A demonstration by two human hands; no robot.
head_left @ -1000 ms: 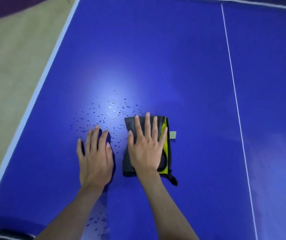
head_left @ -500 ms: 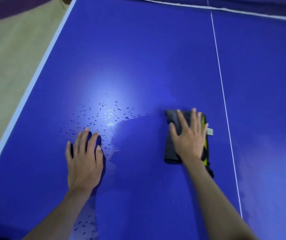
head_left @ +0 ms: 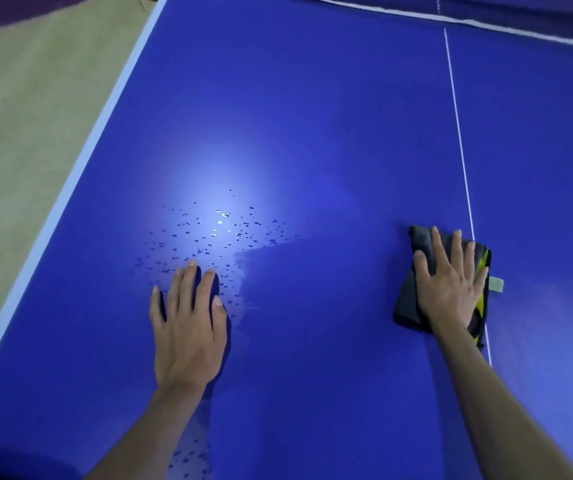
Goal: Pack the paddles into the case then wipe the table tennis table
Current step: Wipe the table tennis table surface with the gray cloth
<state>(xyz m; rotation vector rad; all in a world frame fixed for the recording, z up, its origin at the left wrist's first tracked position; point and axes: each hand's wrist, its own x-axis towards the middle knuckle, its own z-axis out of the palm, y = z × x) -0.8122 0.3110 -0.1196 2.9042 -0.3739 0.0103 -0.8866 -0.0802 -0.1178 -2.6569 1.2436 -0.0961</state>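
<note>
I see my right hand (head_left: 451, 289) flat on the cloth (head_left: 413, 303) at the right of the frame, fingers straight and spread wide, pressing it to the table (head_left: 312, 133). The cloth is dark grey with a yellow strip and a small pale tag (head_left: 496, 284) sticking out on its right side. Its right edge lies on the white centre line (head_left: 460, 150), which runs from the upper right of the frame down past my wrist.

My left hand (head_left: 189, 323) lies flat on the table at lower centre left, fingers straight and close together, holding nothing. Its fingertips sit at the lower edge of a patch of droplets (head_left: 215, 237), under a bright glare in the middle of the frame. A few more droplets (head_left: 188, 455) show by my left forearm at the bottom.

Between my hands the blue surface is a smooth band. The white side edge (head_left: 80, 161) of the table runs diagonally from top centre to lower left, with beige floor (head_left: 28, 116) beyond it. Along the top right I see the net (head_left: 520, 15). Open blue surface fills the upper frame and the area right of the centre line.
</note>
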